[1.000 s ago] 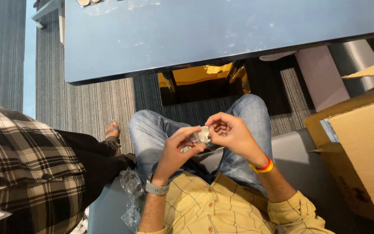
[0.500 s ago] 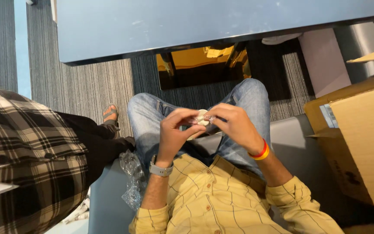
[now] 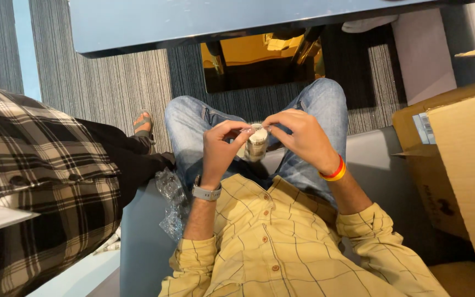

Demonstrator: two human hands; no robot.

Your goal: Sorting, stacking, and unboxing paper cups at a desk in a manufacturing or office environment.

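A small pale cylinder-shaped object wrapped in clear plastic sits between both hands over my lap. My left hand, with a grey watch on the wrist, grips its left side with bent fingers. Over the object's top and right side my right hand, with red and yellow bands on the wrist, pinches the wrapping. I am seated in blue jeans and a yellow checked shirt. What the object is cannot be made out.
A blue table edge runs across the top. An open cardboard box stands at the right. Crumpled clear plastic lies on the grey seat at my left. A person in a plaid shirt sits at the left, one sandalled foot on the striped carpet.
The view has tilted down and the hands sit a little higher in it. Both hands stay on the wrapped object, fingers shifting slightly on it.
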